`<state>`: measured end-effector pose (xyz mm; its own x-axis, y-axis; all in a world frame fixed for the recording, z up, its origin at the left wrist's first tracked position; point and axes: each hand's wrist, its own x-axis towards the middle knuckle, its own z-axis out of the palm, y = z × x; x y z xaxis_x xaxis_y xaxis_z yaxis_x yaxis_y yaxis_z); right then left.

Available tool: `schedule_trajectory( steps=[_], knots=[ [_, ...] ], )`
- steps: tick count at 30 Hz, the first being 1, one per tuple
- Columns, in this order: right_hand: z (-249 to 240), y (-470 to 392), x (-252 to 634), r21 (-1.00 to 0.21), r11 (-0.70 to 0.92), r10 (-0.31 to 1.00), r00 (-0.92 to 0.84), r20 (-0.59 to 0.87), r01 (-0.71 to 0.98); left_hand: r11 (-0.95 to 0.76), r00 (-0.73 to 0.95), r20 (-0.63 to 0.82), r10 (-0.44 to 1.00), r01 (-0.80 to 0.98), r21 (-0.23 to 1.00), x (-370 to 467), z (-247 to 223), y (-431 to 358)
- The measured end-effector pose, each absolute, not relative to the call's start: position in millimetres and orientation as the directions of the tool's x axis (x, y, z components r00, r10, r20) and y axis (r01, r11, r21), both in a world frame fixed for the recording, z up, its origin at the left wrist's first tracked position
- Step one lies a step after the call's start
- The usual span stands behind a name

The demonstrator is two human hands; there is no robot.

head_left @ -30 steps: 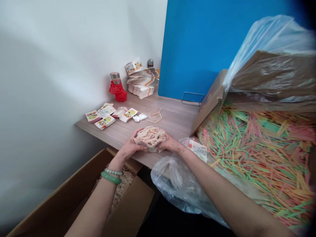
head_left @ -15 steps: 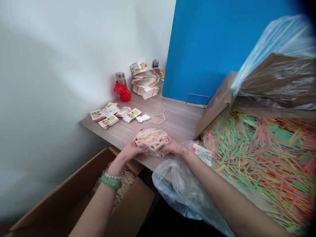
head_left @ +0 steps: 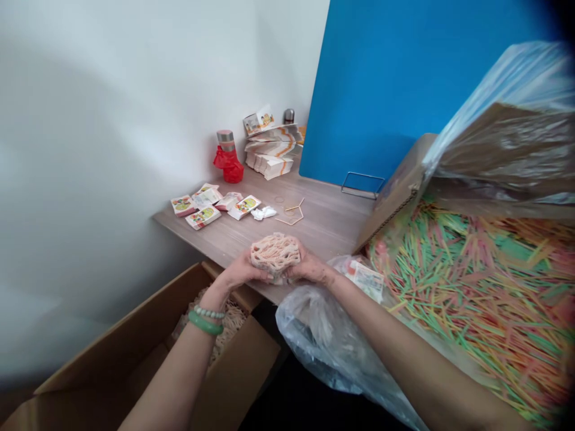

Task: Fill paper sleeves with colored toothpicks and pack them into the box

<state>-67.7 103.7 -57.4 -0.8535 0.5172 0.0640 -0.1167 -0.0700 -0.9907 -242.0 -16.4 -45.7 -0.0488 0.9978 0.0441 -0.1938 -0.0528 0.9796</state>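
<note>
A pale peach bundle of wavy, ridged strips (head_left: 275,252) is held at the table's near edge between both hands. My left hand (head_left: 245,269) is closed round its left side, thumb in front. From the right, my right hand (head_left: 311,267) grips the opposite side. The bundle's underside is partly hidden, and something clear, like plastic, shows below it. Similar pale strips (head_left: 231,329) lie in the cardboard box (head_left: 130,335) under my left forearm.
On the table (head_left: 215,239) lie several printed packets (head_left: 203,216), a crumpled white tissue (head_left: 263,213) and thin sticks (head_left: 291,215). Stacked cartons (head_left: 269,164) stand behind. Colourful strips (head_left: 471,287) fill the box at right. A clear plastic bag (head_left: 314,335) hangs in front.
My hands have drawn slightly closer together, and the bundle looks narrower between them. The whole view has shifted a little.
</note>
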Motion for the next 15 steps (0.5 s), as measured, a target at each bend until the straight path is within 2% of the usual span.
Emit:
schedule_trajectory(
  steps=[3, 7, 10, 15],
  knots=[
    [-61, 106, -67, -0.991, -0.123, 0.466, -0.885, -0.006, -0.058, -0.034, -0.024, 0.031, 0.999, -0.167, 0.985, -249, -50, -15],
    [-54, 105, -67, -0.993, -0.099, 0.495, -0.869, 0.013, -0.071, -0.033, 0.005, 0.034, 0.999, -0.173, 0.984, -246, -62, -11],
    [-46, 106, -76, -0.993, -0.105, 0.49, -0.871, 0.003, -0.062, -0.107, -0.04, 0.101, 0.994, -0.207, 0.973, -246, -73, -7],
    [-16, 87, -101, -0.993, 0.109, 0.453, -0.887, 0.094, -0.049, -0.124, -0.157, 0.104, 0.982, -0.126, 0.984, -262, -57, -31]
  ],
)
